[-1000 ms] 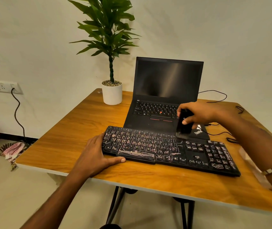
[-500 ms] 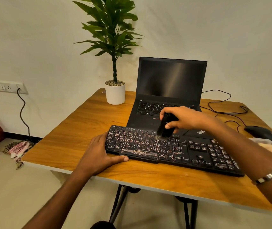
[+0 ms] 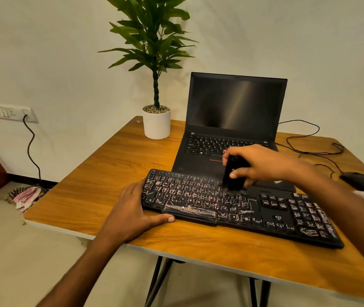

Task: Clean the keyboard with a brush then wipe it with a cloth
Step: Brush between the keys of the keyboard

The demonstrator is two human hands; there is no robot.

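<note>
**Brushing keyboard, top rows**

Wooden table (image 3: 114, 173) carries an open black laptop (image 3: 236, 111) at the back, a potted plant (image 3: 156, 122) left of it, and the black keyboard (image 3: 198, 202) lying just in front of the laptop. Left hand (image 3: 132, 211) rests flat at the keyboard's left end, grip apart, thumb along the front edge. Right hand (image 3: 263, 165), grip clamped on the black brush (image 3: 233, 176), holds it upright, bristle end blurred on the upper key rows. Mouse (image 3: 362, 181) at far right.

Bare wooden tabletop (image 3: 101, 180) lies open left of the black dusty keyboard (image 3: 238, 207); behind it, an open black laptop (image 3: 232, 120) and white potted plant (image 3: 156, 125) block passage.
</note>
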